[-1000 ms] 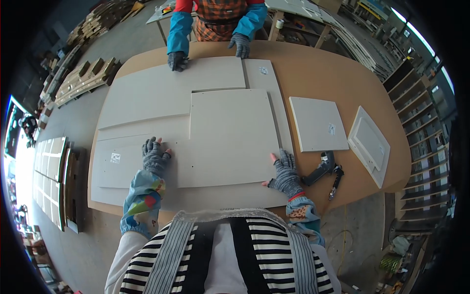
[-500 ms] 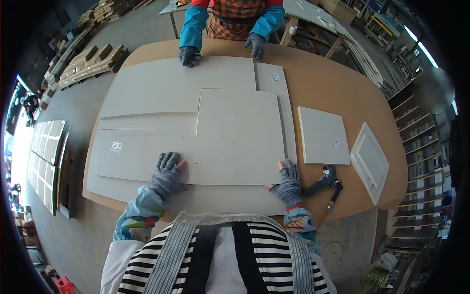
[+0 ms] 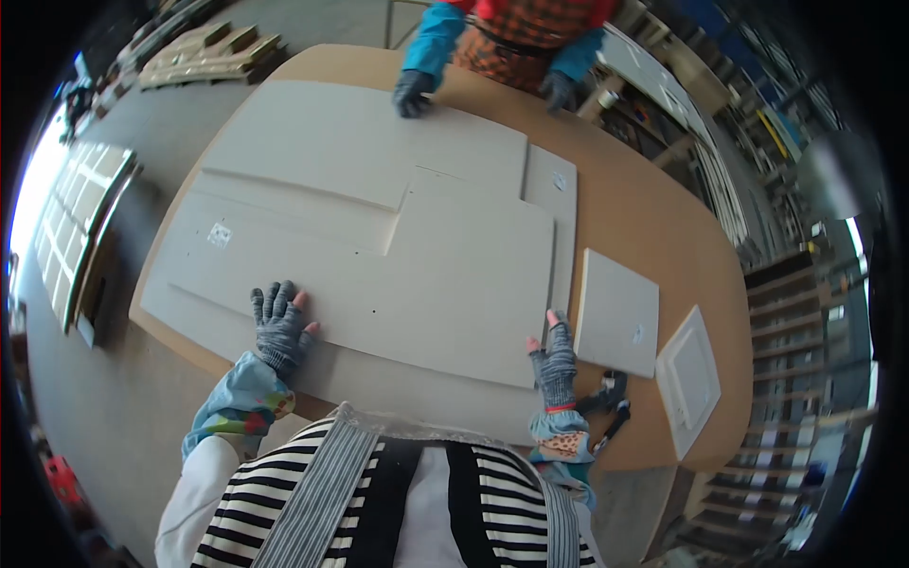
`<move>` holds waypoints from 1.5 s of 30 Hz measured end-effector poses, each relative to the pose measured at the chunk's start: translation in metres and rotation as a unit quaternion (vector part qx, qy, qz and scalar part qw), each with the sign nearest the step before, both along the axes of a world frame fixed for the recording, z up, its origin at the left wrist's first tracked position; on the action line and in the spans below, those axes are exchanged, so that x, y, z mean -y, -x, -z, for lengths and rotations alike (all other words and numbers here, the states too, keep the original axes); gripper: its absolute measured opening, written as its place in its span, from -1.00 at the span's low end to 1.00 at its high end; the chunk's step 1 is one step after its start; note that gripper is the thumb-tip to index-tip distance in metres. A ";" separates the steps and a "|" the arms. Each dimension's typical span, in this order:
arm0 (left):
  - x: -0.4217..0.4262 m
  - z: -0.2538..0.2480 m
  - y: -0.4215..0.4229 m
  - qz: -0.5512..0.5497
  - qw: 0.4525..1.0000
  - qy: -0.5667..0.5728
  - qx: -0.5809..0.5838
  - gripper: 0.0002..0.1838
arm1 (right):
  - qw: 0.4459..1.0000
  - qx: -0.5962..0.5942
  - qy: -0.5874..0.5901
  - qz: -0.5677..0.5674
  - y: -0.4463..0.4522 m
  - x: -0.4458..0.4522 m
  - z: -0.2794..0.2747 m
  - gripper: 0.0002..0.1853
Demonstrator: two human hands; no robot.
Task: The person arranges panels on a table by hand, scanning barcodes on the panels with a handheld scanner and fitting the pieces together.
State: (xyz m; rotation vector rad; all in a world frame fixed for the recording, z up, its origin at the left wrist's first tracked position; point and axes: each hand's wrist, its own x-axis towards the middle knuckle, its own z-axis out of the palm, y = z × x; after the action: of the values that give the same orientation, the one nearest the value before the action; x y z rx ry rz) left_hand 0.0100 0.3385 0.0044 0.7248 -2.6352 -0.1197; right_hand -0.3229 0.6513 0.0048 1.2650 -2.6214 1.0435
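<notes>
My left hand (image 3: 280,331), in a grey glove with bare fingertips, lies with spread fingers on the lower left of a light grey panel (image 3: 454,275). My right hand (image 3: 554,364) touches the panel's right edge near its front corner, fingers apart. Under this panel lie other flat panels; one (image 3: 331,133) reaches toward the far side of the table. A label (image 3: 220,235) sticks on the left part. Beside my right hand is a dark handheld tool (image 3: 606,393).
Across the brown table (image 3: 653,227) stands a co-worker (image 3: 516,47) with gloved hands at its far edge. To the right lie a small white panel (image 3: 617,312) and a framed white piece (image 3: 689,383). Pallets (image 3: 208,57) stand on the floor.
The view has turned and tilted. My left hand has moved left across the panel and my right hand remains near the right edge. The co-worker has shifted sideways.
</notes>
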 end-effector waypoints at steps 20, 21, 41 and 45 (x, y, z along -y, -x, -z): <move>0.008 -0.001 0.005 -0.119 0.987 -0.103 0.033 -0.48 | 0.975 -0.122 -0.169 -0.075 0.328 0.464 0.061 -0.43; 0.008 -0.001 0.005 -0.124 0.986 -0.105 0.041 -0.49 | 0.981 -0.080 -0.160 -0.073 0.316 0.464 0.050 -0.43; 0.009 0.002 0.004 -0.139 0.985 -0.098 0.009 -0.39 | 0.913 -0.200 -0.355 0.025 0.245 0.433 0.013 -0.33; 0.005 0.004 0.001 -0.131 0.985 -0.112 0.028 -0.39 | 0.867 -0.234 -0.419 -0.135 0.283 0.418 0.069 -0.36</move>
State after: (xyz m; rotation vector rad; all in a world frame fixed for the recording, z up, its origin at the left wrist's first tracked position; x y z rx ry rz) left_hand 0.0091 0.3338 0.0000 1.1574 -2.5754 -0.3278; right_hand -0.6062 0.2330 -0.0644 1.7510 -2.5562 -0.4873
